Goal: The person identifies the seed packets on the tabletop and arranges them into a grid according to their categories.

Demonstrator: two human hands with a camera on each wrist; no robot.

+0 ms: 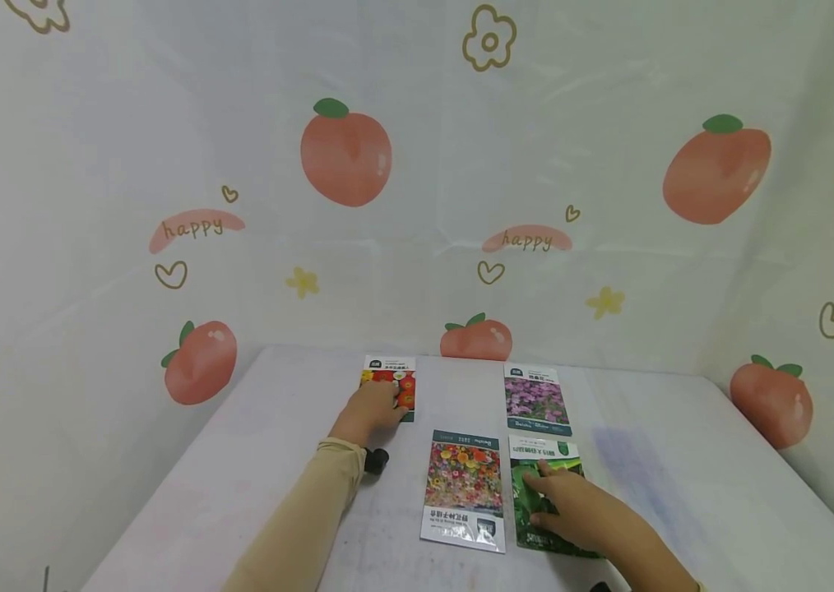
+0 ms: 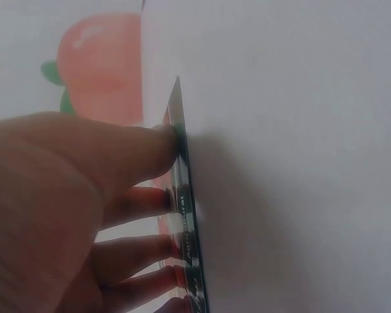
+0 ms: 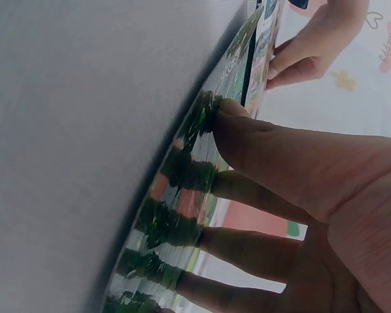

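My left hand (image 1: 368,407) rests its fingertips on a seed packet with red and yellow flowers (image 1: 407,386) at the back of the table. In the left wrist view that packet is seen edge-on, with thumb and fingers spread over its face. On the nearer right, my right hand (image 1: 580,508) touches a green seed packet (image 1: 525,514) with spread fingers. The right wrist view shows its thumb and fingertips pressing the packet's glossy front. Between the hands lies a seed packet of mixed flowers (image 1: 463,481), its print upside down. A purple-flower packet (image 1: 537,401) lies behind the green one.
The white-covered table (image 1: 224,485) meets a white backdrop (image 1: 417,271) printed with peaches, hearts and the word happy. This cloth also rises along the left and right sides. A bluish stain (image 1: 635,469) marks the cover at the right.
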